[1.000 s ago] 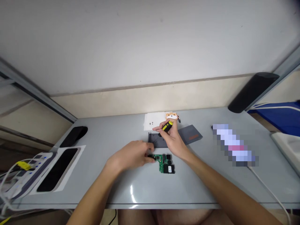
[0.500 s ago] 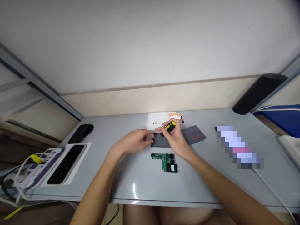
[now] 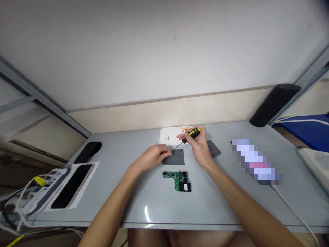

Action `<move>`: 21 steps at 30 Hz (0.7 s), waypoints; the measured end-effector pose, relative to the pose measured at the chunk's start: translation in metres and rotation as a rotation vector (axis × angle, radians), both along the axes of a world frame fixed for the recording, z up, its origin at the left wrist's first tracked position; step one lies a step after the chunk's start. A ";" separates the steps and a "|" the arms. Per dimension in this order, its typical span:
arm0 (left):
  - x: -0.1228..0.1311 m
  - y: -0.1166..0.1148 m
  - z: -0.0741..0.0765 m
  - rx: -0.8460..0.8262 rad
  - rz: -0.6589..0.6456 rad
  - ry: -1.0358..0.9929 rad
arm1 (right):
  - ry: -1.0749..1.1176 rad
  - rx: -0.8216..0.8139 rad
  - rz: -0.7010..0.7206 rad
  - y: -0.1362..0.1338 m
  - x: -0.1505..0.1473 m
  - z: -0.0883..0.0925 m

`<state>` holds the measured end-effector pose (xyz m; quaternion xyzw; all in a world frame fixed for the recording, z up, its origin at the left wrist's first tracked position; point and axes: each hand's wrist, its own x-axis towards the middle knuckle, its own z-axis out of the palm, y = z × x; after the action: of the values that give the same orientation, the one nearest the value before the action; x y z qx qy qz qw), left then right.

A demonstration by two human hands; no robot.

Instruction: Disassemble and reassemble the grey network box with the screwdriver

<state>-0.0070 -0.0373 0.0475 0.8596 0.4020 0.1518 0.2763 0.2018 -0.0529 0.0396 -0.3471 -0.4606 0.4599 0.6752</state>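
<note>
My right hand (image 3: 199,145) is wrapped round the black and yellow handle of a screwdriver (image 3: 195,133). Its thin shaft slants down and left to the fingertips of my left hand (image 3: 155,156). Those fingertips are pinched together around the shaft's tip; whatever they hold there is hidden. Under the left fingers lies a flat dark grey panel (image 3: 177,157) with a small dark spot on it. A second dark grey piece (image 3: 215,149), with a reddish mark, lies partly behind my right hand. Nearer me rests a green circuit board (image 3: 177,178) with black parts.
Behind the hands, a white sheet (image 3: 168,133) bears several tiny dark bits, beside an orange-and-white dog-face case (image 3: 185,129). At left are a phone (image 3: 72,187), a power strip (image 3: 51,187) and a black item (image 3: 87,152). A blurred-out device (image 3: 257,161) with a cable and a black cylinder (image 3: 276,104) stand right.
My left fingers have closed from a loose curl to a pinch at the screwdriver's tip. My right hand has turned the handle, so the shaft now shows. The camera view has shifted slightly.
</note>
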 end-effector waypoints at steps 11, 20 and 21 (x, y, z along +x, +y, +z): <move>0.047 0.038 -0.006 0.207 0.129 0.089 | 0.083 0.199 -0.480 0.001 0.028 0.020; 0.070 0.060 -0.015 0.207 0.223 0.197 | -0.843 0.353 0.198 -0.063 0.050 0.079; 0.069 0.059 -0.017 0.202 0.228 0.204 | -0.903 0.349 0.247 -0.076 0.050 0.086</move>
<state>0.0622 0.0216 0.0309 0.8427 0.5056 0.1339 0.1276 0.2519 -0.1286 0.1254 -0.3361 -0.8148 0.2563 0.3967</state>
